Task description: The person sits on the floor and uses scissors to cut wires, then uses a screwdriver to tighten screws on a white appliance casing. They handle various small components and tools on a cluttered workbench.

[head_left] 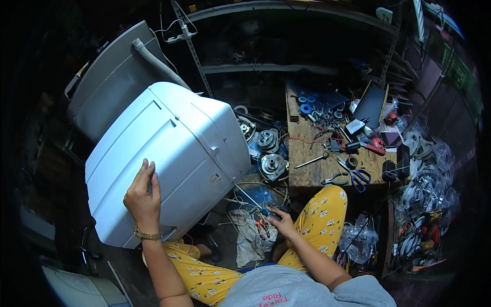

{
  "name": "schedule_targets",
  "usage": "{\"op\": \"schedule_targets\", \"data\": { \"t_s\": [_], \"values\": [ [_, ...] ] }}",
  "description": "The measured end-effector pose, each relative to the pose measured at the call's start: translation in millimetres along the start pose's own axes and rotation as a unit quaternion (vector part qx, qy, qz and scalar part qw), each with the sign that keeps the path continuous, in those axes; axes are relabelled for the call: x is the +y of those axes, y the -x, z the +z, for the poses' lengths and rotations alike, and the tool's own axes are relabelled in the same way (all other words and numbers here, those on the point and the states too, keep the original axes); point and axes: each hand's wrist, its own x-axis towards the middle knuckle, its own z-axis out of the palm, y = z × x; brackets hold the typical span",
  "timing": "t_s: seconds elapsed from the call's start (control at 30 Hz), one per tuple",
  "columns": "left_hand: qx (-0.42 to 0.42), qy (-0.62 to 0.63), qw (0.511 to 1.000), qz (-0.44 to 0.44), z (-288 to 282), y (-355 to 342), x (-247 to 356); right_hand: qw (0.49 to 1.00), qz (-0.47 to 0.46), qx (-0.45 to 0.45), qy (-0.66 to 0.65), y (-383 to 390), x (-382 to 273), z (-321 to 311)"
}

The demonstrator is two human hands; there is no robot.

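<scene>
A large white appliance body (169,158), like a washing machine's casing, lies tilted in front of me on the left. Over its near side is my left hand (143,199), fingers stretched out and the thumb slightly apart, holding nothing; whether it touches the panel I cannot tell. My right hand (283,225) grips a screwdriver (249,197) by its blue handle, close to my right knee. The long shaft points up and left, and its tip meets or nearly meets the casing's lower right edge, below a small label (215,178).
Right of the casing stands a wooden bench (307,148) with scissors (360,180), pliers (335,180), a soldering iron (312,160) and small parts. Motor-like metal parts (273,165) sit between. Orange-handled pliers (262,228) lie on a cloth (249,245). A grey panel with a hose (158,64) leans behind.
</scene>
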Motion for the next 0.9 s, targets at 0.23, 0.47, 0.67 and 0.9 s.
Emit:
{"op": "schedule_targets", "data": {
  "t_s": [0.23, 0.47, 0.67, 0.9],
  "values": [
    [-0.007, 0.006, 1.000, -0.014, -5.8, 0.9, 4.0, 0.968, 0.188, -0.165, -0.008, -23.3, -7.8, -19.7],
    [0.047, 0.116, 0.992, -0.007, 0.2, 9.5, 13.2, 0.943, 0.079, -0.086, 0.312, -20.0, -36.4, -9.5],
    [0.023, 0.501, 0.816, -0.289, 69.0, 91.6, 42.6, 0.962, 0.115, -0.171, 0.180, -43.5, -30.6, -14.8],
    [-0.283, 0.573, 0.528, -0.559, 221.3, 192.5, 88.9, 0.934, -0.109, 0.048, 0.337, -16.2, -51.1, 18.0]
  ]
}}
